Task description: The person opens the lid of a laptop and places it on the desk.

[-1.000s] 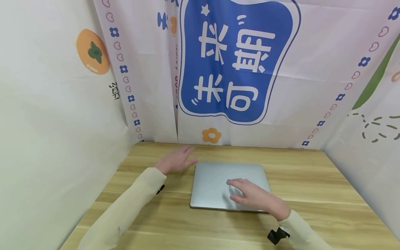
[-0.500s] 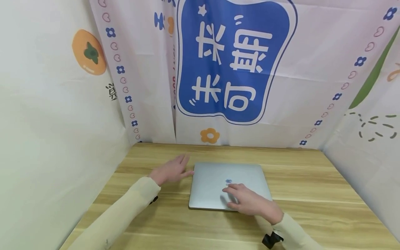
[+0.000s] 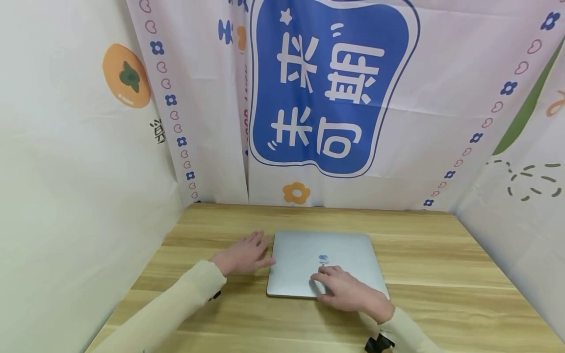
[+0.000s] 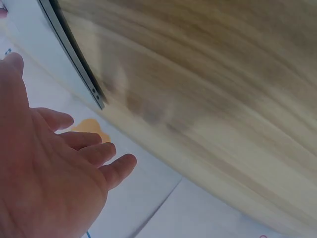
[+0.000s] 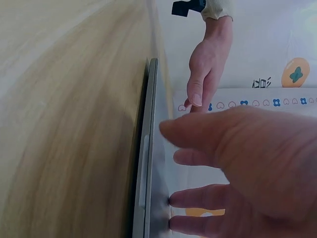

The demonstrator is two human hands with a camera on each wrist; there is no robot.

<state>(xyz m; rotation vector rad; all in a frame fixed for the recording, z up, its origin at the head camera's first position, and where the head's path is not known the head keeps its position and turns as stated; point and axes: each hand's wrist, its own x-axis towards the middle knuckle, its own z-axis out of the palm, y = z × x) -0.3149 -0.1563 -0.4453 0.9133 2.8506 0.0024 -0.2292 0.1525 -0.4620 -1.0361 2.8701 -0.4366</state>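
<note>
A closed silver laptop (image 3: 300,245) with a small logo on its lid lies flat on the wooden table. At its left side is my left hand (image 3: 244,255), palm down, fingers loosely spread, thumb tip right at the laptop's edge. The left wrist view shows that palm holding nothing, beside the laptop's side with its ports (image 4: 79,64). Over the front part of the lid is my right hand (image 3: 346,290), fingers slightly bent. In the right wrist view its fingertips (image 5: 181,199) meet the lid, and its thumb (image 5: 183,131) is near the front edge with the opening notch.
The wooden table (image 3: 441,274) stretches out around the laptop. A printed cloth (image 3: 212,122) hangs at the back, with a white wall (image 3: 66,196) at left and another patterned sheet (image 3: 521,206) at right. Black wrist mounts (image 3: 378,343) sit under the sleeves.
Both hands have moved nearer the person. My left hand has slid down along the laptop's left side, and my right hand has drawn back from the logo toward the front edge. The laptop stays put.
</note>
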